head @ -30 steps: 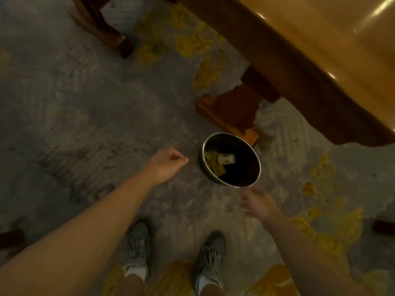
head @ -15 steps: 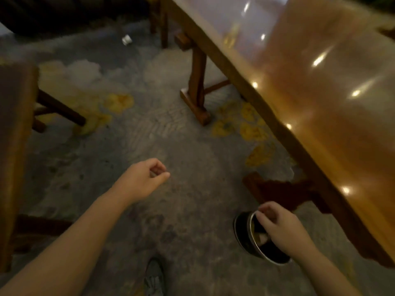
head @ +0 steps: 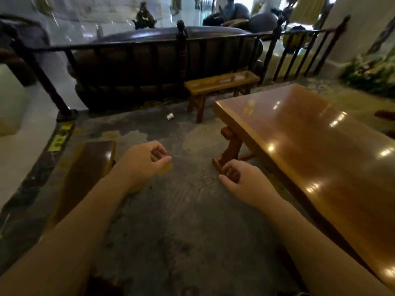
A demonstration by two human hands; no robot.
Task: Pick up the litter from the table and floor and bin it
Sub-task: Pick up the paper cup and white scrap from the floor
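curling loosely, left hand point(head: 143, 163) and right hand point(head: 245, 180) hold nothing.

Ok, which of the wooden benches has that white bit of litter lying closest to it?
The far bench by the dark railing; the white litter lies on the floor just left of its leg. The near bench, beside the left hand, has none nearby.

Setting: we take this for a public hall or display space. We note a long glossy orange-brown wooden table point(head: 310, 133), small wooden benches point(head: 222, 82), dark wooden railing point(head: 149, 48) enclosing a large dark vessel point(head: 171, 35), worn grey floor point(head: 188, 221).
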